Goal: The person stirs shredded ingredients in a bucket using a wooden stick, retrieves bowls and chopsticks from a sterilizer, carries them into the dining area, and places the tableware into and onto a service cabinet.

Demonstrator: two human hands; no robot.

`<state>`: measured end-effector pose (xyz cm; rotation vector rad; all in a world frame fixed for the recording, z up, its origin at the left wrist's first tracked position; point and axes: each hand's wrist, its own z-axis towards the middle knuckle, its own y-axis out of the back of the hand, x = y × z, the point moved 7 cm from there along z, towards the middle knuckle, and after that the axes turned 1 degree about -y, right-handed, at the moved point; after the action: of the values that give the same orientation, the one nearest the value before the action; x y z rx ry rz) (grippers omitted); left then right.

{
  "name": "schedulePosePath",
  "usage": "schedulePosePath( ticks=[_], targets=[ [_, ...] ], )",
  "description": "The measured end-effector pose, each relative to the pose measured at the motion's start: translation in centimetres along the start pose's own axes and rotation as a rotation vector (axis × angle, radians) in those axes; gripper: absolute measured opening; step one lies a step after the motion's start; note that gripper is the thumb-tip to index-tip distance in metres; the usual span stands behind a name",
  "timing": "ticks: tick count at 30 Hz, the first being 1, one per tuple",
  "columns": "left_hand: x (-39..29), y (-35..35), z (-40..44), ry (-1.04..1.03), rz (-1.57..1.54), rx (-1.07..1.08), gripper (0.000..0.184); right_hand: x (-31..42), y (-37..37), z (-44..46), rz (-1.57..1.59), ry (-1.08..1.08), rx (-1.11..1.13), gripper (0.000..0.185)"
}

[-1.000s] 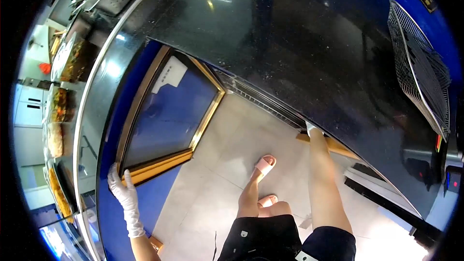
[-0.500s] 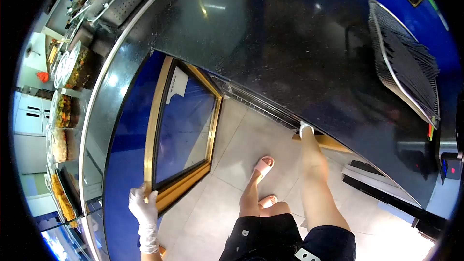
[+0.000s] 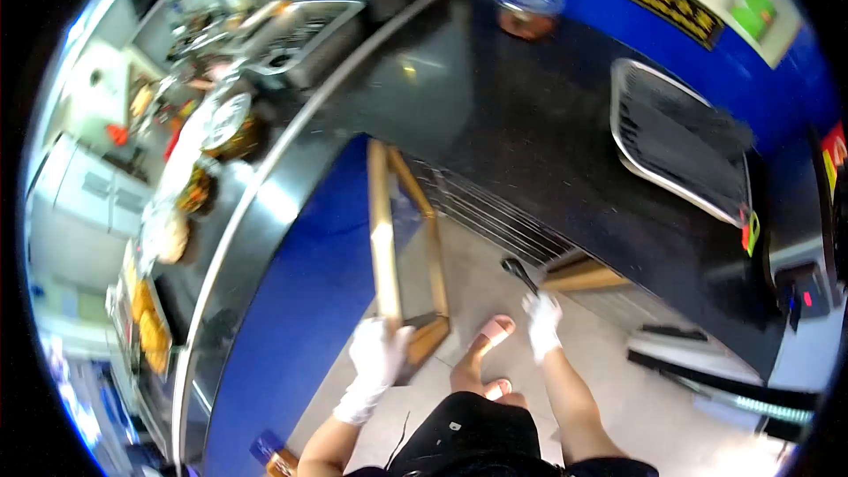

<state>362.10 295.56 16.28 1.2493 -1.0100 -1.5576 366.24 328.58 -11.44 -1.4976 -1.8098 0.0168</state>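
Note:
My left hand point(image 3: 378, 355), in a white glove, is closed on the edge of a glass door with a gold-coloured frame point(image 3: 383, 247), which stands swung out from the black counter. My right hand point(image 3: 543, 322), also gloved in white, grips a black spoon-like utensil point(image 3: 519, 272) whose wide rounded end points up and left. Blur leaves the utensil's exact kind unclear. Just beyond it, wire shelving point(image 3: 495, 221) shows in the opening under the counter.
On the black counter point(image 3: 495, 97) stand a lidded clear tub point(image 3: 528, 11) and a metal tray with a dark mat-like surface point(image 3: 680, 141). Several food containers line the left counter. My feet, in pink sandals point(image 3: 497, 329), are on the tiled floor point(image 3: 503, 296) below.
My right hand has come out from under the counter edge, with the black utensil now showing in it. The door has swung further toward closed, my left hand moving right with it. The view has shifted.

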Motion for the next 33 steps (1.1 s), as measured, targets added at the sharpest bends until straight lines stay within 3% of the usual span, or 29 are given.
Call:
schedulePosePath(
  ticks=[2,3,5,6,12,13,16,18,22,28,30,33],
  targets=[
    [-2.2,-1.1,-0.4,-0.012,-0.117,0.111,0.032,1.4,4.5,-4.3,-0.208,0.008,-0.003,0.023],
    [-4.1,-0.7,-0.2,-0.039,-0.184,0.271,0.038,2.1,7.4,-5.5,-0.257,-0.012,-0.063,0.023],
    [-5.0,-2.8,-1.5,-0.067,-0.496,0.251,0.058,5.0,11.1,-8.7,-0.383,0.023,-0.134,0.023],
    [-5.8,-4.2,-2.0,-0.159,-0.664,0.263,0.058,7.0,12.2,-10.3,-0.429,0.046,-0.165,0.023],
    [-7.8,-0.4,-3.4,-0.465,-0.592,0.308,0.043,15.5,9.7,-17.6,-0.442,0.244,-0.052,0.008],
    [-7.7,2.5,-2.8,-0.469,-0.565,0.246,0.034,16.4,7.6,-18.9,-0.438,0.265,-0.001,0.007],
    [-4.4,6.3,-0.6,-0.395,-0.529,0.218,0.03,16.7,2.6,-20.3,-0.447,0.302,0.157,0.009],
    [-1.2,8.0,1.9,-0.392,-0.506,0.055,0.025,16.7,-2.0,-21.8,-0.504,0.325,0.238,0.01],
    [5.1,13.1,9.2,-0.14,-0.494,-0.146,0.016,15.1,-11.1,-23.4,-0.622,0.366,0.347,0.01],
    [16.8,23.2,22.9,0.02,-0.31,-0.74,0.009,11.1,-29.3,-22.6,-0.761,0.444,0.59,0.012],
    [21.7,23.7,28.3,0.024,-0.288,-0.811,0.011,9.0,-36.8,-23.0,-0.817,0.439,0.661,0.013],
    [27.0,22.2,35.6,0.065,-0.111,-0.704,0.013,5.2,-46.5,-22.8,-0.838,0.365,0.739,0.014]
  ],
)
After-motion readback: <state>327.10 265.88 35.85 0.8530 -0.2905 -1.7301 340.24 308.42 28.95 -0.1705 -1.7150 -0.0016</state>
